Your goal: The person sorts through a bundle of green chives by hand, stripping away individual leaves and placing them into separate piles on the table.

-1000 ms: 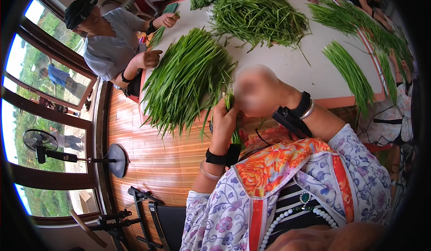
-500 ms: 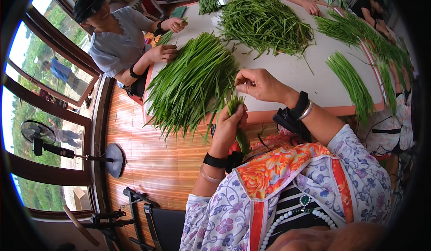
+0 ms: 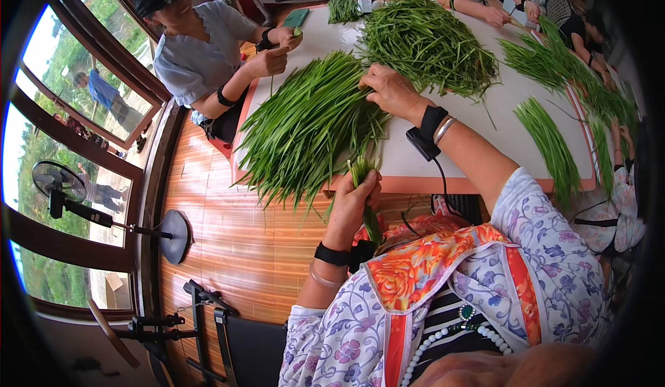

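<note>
My left hand (image 3: pixel 352 205) is closed round a small bunch of garlic chives (image 3: pixel 359 171) just off the table's near edge. The cut ends stick up above my thumb, and the leaves hang below the fist. Farther forward, my right hand (image 3: pixel 393 92) reaches over the table to the upper right edge of a large heap of garlic chives (image 3: pixel 308 127). Its fingers are bent together on the stalks there; the fingertips are partly lost among the green. All the leaves of this heap lie roughly lengthwise.
On the white table (image 3: pixel 478 141) lie a looser chive pile (image 3: pixel 429 44), a neat bundle (image 3: pixel 547 144) and more chives (image 3: pixel 554 68) at the right. A co-worker (image 3: pixel 208 47) handles stalks at the left; others work across. A fan (image 3: pixel 62 186) stands by the windows.
My right hand has moved forward from beside the left hand's bunch to the heap's edge. My left hand still grips its bunch. The whole view has shifted slightly.
</note>
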A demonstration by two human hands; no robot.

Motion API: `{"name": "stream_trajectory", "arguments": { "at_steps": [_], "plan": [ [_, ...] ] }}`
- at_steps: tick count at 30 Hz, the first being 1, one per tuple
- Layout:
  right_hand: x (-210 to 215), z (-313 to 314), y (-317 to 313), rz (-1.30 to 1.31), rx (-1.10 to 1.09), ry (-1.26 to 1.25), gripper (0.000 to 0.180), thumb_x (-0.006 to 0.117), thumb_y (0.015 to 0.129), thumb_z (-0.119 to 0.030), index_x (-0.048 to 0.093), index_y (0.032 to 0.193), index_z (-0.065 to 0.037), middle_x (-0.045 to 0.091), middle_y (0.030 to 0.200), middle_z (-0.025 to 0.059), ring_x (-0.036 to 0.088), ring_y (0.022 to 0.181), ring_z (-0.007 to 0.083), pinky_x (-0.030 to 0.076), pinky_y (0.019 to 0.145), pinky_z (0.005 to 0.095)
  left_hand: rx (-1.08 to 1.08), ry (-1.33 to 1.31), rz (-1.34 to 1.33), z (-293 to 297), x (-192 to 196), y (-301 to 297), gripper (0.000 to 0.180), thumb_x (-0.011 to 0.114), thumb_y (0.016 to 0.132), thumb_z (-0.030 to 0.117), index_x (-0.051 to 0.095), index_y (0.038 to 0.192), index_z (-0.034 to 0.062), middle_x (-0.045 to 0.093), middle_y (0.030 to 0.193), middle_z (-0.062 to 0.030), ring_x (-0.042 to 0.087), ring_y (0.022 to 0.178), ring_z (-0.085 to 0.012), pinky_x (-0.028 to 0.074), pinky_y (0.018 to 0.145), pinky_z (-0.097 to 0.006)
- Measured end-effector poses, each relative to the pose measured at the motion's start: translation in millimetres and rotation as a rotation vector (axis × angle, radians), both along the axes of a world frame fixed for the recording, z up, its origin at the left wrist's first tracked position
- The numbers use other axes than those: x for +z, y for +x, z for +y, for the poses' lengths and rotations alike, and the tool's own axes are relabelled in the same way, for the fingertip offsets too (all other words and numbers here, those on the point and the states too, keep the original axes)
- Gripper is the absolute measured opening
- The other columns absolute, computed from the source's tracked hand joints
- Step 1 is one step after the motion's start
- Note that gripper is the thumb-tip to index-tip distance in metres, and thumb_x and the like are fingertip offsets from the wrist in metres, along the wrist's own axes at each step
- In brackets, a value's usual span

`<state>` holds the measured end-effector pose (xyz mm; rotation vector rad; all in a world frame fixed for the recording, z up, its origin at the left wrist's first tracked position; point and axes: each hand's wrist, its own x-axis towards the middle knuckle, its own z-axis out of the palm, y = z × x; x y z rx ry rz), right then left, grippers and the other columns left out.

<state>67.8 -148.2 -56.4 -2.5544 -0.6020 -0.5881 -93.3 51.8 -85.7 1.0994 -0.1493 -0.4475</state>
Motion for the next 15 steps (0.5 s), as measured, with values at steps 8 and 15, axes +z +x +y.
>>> {"name": "stream_trajectory", "arguments": {
  "at_steps": [8, 15],
  "plan": [
    [15.2, -1.7, -4.5, 0.043, 0.077, 0.035, 0.017, 0.074, 0.075, -0.011, 0.063, 0.087, -0.006, 0.058, 0.090, 0.0095, 0.060, 0.085, 0.0298, 0.048, 0.072, 0.0391, 0.017, 0.040, -0.004, 1.3, -0.6, -1.9, 0.016, 0.053, 0.100, 0.017, 0.057, 0.091, 0.0044, 0.047, 0.063, 0.0014, 0.040, 0.054, -0.0084, 0.035, 0.052, -0.024],
    [10.5, -25.2, -7.1, 0.186, 0.185, 0.410, 0.016, 0.072, 0.084, -0.015, 0.063, 0.081, -0.002, 0.061, 0.066, 0.0053, 0.058, 0.057, 0.0163, 0.046, 0.055, 0.0307, 0.009, 0.046, -0.003, -1.8, -2.1, -1.2, 0.016, 0.053, 0.100, 0.018, 0.056, 0.092, 0.0040, 0.047, 0.063, 0.0014, 0.040, 0.055, -0.0084, 0.035, 0.052, -0.024]
  ]
}}
